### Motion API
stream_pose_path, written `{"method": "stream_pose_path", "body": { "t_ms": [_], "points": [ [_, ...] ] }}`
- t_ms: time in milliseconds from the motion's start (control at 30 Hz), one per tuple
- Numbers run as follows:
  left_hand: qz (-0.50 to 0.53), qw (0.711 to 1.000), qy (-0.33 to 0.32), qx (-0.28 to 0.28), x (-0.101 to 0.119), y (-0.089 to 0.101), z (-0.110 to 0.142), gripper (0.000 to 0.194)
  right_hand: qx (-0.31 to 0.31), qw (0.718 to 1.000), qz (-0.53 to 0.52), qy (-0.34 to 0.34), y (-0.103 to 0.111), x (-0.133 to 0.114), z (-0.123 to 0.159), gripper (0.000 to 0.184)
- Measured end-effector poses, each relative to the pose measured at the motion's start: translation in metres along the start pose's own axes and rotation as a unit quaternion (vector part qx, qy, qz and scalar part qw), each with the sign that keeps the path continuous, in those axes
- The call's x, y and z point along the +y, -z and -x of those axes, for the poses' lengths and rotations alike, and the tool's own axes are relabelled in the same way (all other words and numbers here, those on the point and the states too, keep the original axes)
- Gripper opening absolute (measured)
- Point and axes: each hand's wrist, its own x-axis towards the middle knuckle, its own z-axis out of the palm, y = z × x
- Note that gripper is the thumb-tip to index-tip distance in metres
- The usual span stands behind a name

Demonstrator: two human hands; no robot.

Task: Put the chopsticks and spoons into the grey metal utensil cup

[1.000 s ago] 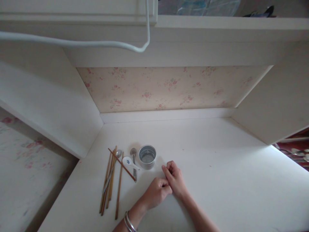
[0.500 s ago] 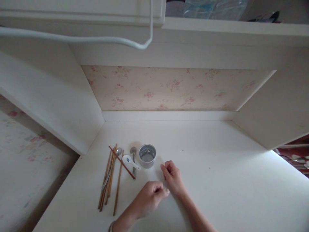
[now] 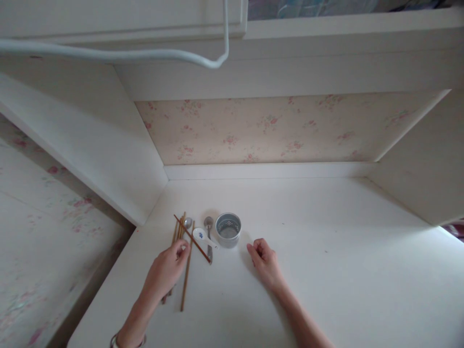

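The left hand [image 3: 169, 267], wearing a silvery metal bracelet [image 3: 114, 341], reaches over a bunch of thin light-brown wooden chopsticks [image 3: 175, 234] left of centre; its fingers are bent inward, but whether they grasp anything cannot be told. The right hand [image 3: 266, 261], right of centre, is loosely clenched near a round grey metal cup with small holes [image 3: 228, 241]. The cup stands mouth up — perhaps to keep its opening reachable from either side. A dark reddish-brown chopstick [image 3: 192, 239] slants across the pile, and a white ceramic spoon with a blue mark [image 3: 199, 234] crosses a short silvery metal spoon [image 3: 208, 222], as if laid down loosely. Below spreads a smooth white countertop [image 3: 326, 290]; behind it is pink-flowered cream wallpaper [image 3: 253, 130], with a thick white cable [image 3: 145, 55] at upper left.
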Motion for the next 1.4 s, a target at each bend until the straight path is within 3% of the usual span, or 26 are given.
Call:
{"method": "stream_pose_path", "body": {
  "t_ms": [200, 333, 467, 667, 1067, 1400],
  "points": [
    [-0.102, 0.995, -0.003, 0.004, -0.01, 0.005, -0.031, 0.031, -0.003, 1.0, -0.003, 0.017, 0.003, -0.004, 0.002, 0.033],
    [-0.086, 0.995, -0.013, -0.046, -0.011, 0.002, -0.043, 0.035, -0.012, 1.0, 0.005, 0.028, 0.005, -0.007, 0.002, 0.03],
    [-0.086, 0.994, -0.016, -0.059, -0.009, -0.002, -0.049, 0.036, -0.03, 0.999, 0.012, 0.026, 0.005, -0.009, 0.005, 0.027],
    [-0.167, 0.984, -0.018, -0.052, -0.003, -0.006, -0.052, 0.04, -0.058, 0.997, 0.014, 0.051, 0.005, -0.014, 0.017, 0.024],
    [-0.224, 0.972, -0.026, -0.061, 0.01, -0.011, -0.052, 0.031, -0.099, 0.99, 0.065, 0.079, 0.011, -0.021, 0.022, 0.019],
    [-0.217, 0.974, -0.056, 0.011, -0.003, -0.005, -0.041, 0.034, -0.101, 0.988, 0.087, 0.071, 0.009, -0.019, 0.021, 0.018]
  ]
}}
